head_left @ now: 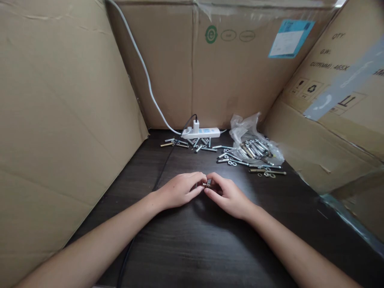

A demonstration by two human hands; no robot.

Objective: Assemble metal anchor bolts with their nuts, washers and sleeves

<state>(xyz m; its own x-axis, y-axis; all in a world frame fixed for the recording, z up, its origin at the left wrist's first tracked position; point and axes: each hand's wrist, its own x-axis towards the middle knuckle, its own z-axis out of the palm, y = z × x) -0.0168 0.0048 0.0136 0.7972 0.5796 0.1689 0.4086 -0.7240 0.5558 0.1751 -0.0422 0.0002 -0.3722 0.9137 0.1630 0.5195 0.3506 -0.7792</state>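
Note:
Just above the dark tabletop [192, 240], my left hand [181, 190] and my right hand [229, 196] meet fingertip to fingertip. Between them they pinch a small brass-coloured bolt [206, 185]; most of it is hidden by the fingers. A ring or nut seems to sit on its shaft, too small to make out fully. Both hands have the thumb and fingers closed on the bolt. Behind the hands lie loose sleeve bolts [209, 149], nuts and washers [230, 163]. A brass-toned bolt [267, 171] lies at the right with washers beside it.
A clear plastic bag [247, 130] holding several bolts lies at the back right. A white power strip [204, 133] with a plugged-in charger [196, 126] stands against the cardboard [168, 72]. A black cable [163, 168] crosses the table left of my hands. Cardboard walls enclose three sides.

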